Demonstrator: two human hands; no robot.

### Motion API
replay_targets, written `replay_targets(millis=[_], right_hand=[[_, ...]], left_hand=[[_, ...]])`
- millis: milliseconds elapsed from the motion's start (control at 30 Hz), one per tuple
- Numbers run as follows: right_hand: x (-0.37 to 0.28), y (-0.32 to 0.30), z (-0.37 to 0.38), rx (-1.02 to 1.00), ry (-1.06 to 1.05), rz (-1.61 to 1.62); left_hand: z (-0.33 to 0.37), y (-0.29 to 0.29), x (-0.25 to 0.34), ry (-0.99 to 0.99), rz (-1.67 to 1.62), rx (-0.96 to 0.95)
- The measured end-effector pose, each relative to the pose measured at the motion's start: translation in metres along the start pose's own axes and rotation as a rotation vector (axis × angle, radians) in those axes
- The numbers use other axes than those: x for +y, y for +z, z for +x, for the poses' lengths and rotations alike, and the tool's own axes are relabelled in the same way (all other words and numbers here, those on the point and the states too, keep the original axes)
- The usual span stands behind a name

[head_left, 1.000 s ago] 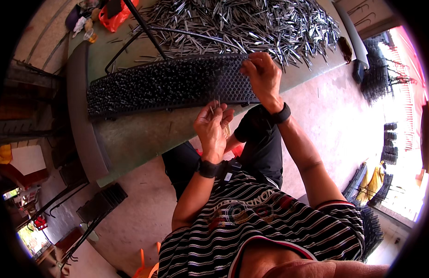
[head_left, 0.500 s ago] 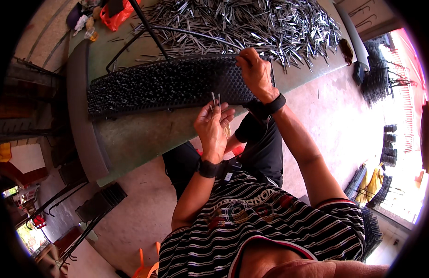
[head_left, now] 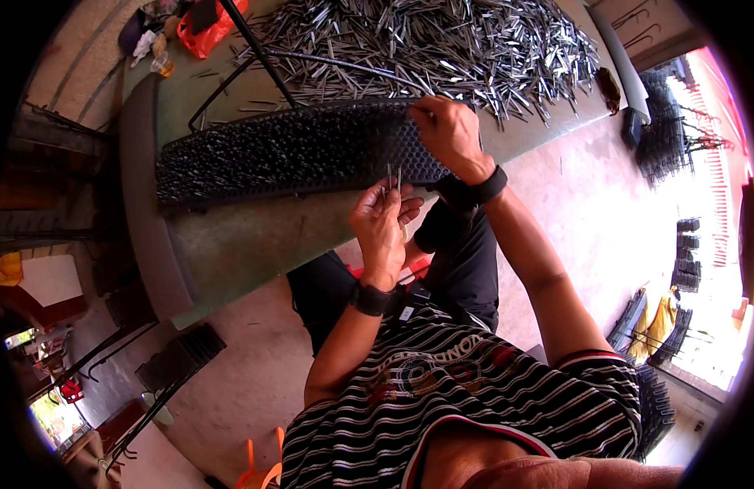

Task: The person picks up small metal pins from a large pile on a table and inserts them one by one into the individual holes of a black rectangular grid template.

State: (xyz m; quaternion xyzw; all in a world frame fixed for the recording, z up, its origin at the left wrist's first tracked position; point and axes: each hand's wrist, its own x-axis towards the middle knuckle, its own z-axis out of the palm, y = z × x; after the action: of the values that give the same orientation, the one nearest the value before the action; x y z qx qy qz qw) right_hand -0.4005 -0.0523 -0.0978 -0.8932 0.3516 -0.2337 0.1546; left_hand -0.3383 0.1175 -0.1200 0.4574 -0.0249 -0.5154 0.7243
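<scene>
A long dark rack with a honeycomb of small holes (head_left: 255, 155) lies across the green table. Thin metal pieces stand packed in its holes to the left, while bare holes show at its right end. Just below the rack's near edge, my left hand (head_left: 383, 224) is closed on a few thin metal strips (head_left: 396, 178) that point upward. My right hand (head_left: 452, 134) is over the right end, thumb and fingertips pinched together above the holes. Whatever lies between those fingertips is too small or hidden to make out.
A big heap of loose metal strips (head_left: 442, 45) covers the far side of the table (head_left: 238, 253). A black metal frame (head_left: 259, 53) rises behind the rack. At the far left lies a red plastic bag (head_left: 204, 31). Black racks (head_left: 181, 356) stand on the floor at left.
My right hand has come slightly nearer over the bare holes. My left hand, still holding the strips, has shifted a little to the right.
</scene>
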Motion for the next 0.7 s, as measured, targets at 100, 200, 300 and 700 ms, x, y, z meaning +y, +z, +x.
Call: replay_targets(millis=[100, 200, 300, 700], right_hand=[[-0.018, -0.022, -0.013, -0.344, 0.039, 0.444], [-0.011, -0.014, -0.034, -0.342, 0.003, 0.59], [-0.014, -0.023, -0.03, -0.194, 0.395, 0.758], [0.022, 0.011, 0.003, 0.311, 0.16, 0.461]], left_hand=[[0.002, 0.002, 0.0, 0.015, 0.025, -0.014], [0.005, 0.013, -0.007, -0.031, 0.047, -0.061], [0.005, 0.014, -0.011, -0.057, 0.075, -0.06], [0.004, 0.01, -0.005, -0.019, 0.037, 0.013]])
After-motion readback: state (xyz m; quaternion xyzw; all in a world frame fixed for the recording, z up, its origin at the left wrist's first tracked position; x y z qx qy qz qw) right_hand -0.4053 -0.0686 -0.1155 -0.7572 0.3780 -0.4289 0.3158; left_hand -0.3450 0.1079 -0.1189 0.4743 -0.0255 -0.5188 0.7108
